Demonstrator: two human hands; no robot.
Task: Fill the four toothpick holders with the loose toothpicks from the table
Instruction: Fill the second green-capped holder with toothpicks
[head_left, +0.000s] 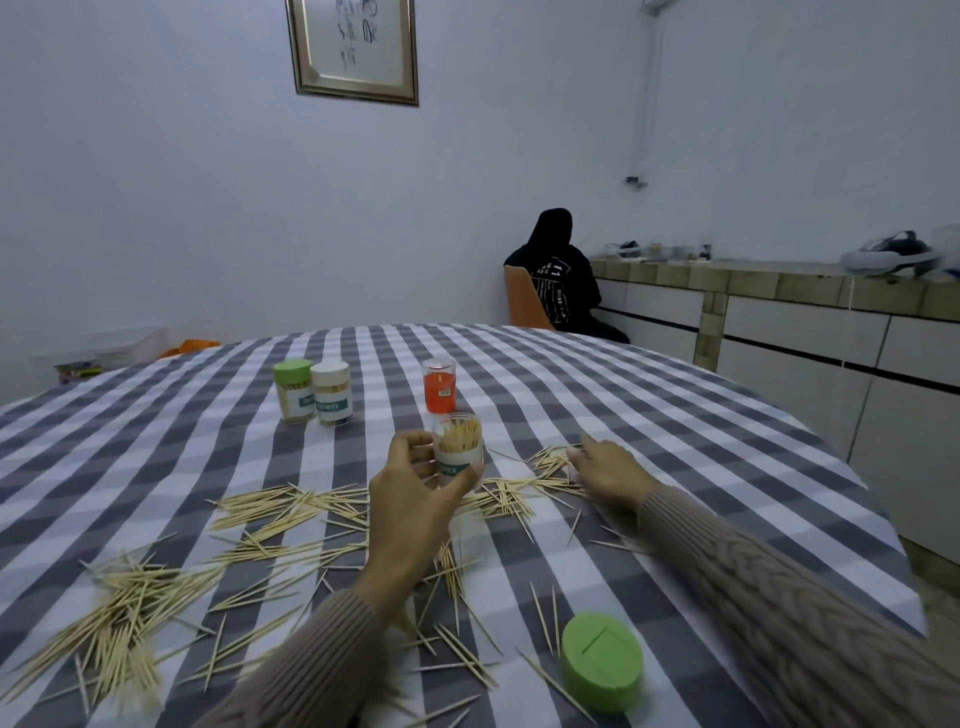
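Observation:
My left hand (415, 488) grips a clear open toothpick holder (460, 449), upright and packed with toothpicks, just above the checked tablecloth (649, 415). My right hand (605, 470) reaches into a small pile of loose toothpicks (524, 491) to the right of the holder, fingers touching them. More loose toothpicks (130, 613) lie scattered across the near left. Further back stand a green-lidded holder (295, 389), a white-lidded holder (331, 393) beside it, and an orange holder (439, 385). A loose green lid (602, 661) lies near the front right.
The table's edge curves away on the right, with a tiled counter (779, 291) and cabinets beyond. A person in black (561, 275) sits on an orange chair at the far side, back turned. Clear boxes (124, 345) sit beyond the left edge.

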